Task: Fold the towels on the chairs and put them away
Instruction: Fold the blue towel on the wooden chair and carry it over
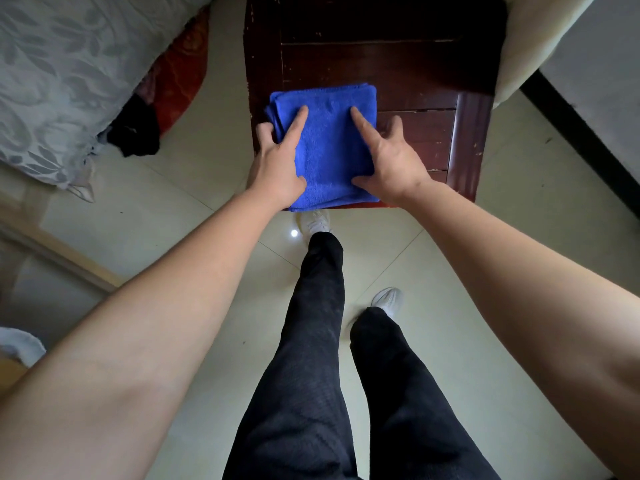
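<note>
A blue towel [327,147], folded into a thick rectangle, lies on the front left part of a dark wooden chair seat [422,133]. My left hand [277,164] grips the towel's left edge, with the forefinger stretched over the top and the thumb around the side. My right hand [391,157] holds the right edge, its forefinger lying on the cloth and its thumb under the near corner. The towel's near edge hangs slightly over the seat's front.
A bed with a grey leaf-patterned cover [62,74] stands at the left, with red and black cloth [138,129] bunched at its foot. A pale cushioned piece [533,39] rises at the right of the chair. Pale floor tiles [519,209] surround my legs.
</note>
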A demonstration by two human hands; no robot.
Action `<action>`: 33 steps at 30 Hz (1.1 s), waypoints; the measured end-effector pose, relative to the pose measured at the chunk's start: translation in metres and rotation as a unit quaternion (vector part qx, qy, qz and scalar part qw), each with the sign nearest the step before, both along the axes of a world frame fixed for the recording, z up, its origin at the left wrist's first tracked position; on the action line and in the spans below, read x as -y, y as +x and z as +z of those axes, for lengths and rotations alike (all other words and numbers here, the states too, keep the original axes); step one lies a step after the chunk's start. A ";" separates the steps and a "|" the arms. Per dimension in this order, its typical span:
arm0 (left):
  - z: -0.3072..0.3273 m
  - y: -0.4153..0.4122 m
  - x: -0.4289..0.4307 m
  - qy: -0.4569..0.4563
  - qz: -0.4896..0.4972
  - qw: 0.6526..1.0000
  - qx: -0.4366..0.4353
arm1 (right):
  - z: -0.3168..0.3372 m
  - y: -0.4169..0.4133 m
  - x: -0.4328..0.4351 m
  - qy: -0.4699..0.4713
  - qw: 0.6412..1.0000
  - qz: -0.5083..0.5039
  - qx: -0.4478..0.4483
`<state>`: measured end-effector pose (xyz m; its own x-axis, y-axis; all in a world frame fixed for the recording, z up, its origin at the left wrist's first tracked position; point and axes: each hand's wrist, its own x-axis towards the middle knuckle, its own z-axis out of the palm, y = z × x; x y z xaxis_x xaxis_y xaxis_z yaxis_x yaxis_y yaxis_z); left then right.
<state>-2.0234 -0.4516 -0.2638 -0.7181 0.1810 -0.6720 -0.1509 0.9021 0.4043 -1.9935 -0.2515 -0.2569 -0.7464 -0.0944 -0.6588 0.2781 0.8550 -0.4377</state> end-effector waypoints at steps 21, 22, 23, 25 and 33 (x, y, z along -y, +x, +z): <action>0.160 0.032 -0.008 0.023 0.037 0.992 -0.122 | 0.159 0.020 -0.021 0.023 0.972 0.124 -0.199; 0.185 0.042 -0.008 0.030 0.041 0.989 -0.140 | 0.182 0.028 -0.022 0.018 0.969 0.125 -0.214; 0.209 0.054 -0.007 0.033 0.046 0.985 -0.161 | 0.203 0.036 -0.021 0.015 0.965 0.126 -0.228; 0.255 0.080 -0.004 0.024 0.061 0.976 -0.208 | 0.244 0.053 -0.019 0.011 0.956 0.133 -0.260; 0.410 0.257 0.041 -0.036 0.169 0.927 -0.334 | 0.385 0.157 0.029 -0.053 0.895 0.247 -0.368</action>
